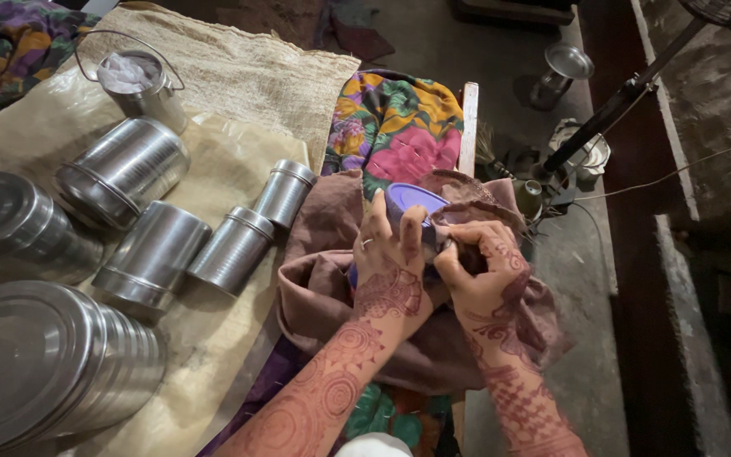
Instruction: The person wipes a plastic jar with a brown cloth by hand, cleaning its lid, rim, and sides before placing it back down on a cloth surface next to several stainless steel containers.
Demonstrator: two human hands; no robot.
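Surface: a tan sheet [213, 338] spread over coarse sacking [239, 76], with a flowered cloth [395, 118] beside it on the right.
Nearest tins: a big steel tin [40, 360] lies on its side at the near left, a lidded one [10, 224] beyond it.
Middle tins: three mid-sized steel canisters [158, 250] lie tipped over on the sheet, and a smaller one [285, 193] just past them.
Far: a small steel pail [141, 85] with a wire handle stands upright on the sheacking edge.
Room: a grey concrete floor [585, 279] to the right, with a dark stand pole [611, 114] crossing it and a steel cup [562, 72] farther back.
Container: a small purple plastic tub [412, 201], rim tilted up, sits on a brown cloth [340, 279] over the flowered cloth.
Left hand [391, 267]: henna-patterned, ring on one finger, fingers curled and clamped on the tub's near side.
Right hand [484, 271]: closed on a fold of the brown cloth, pressed against the tub's rim, touching the left hand.
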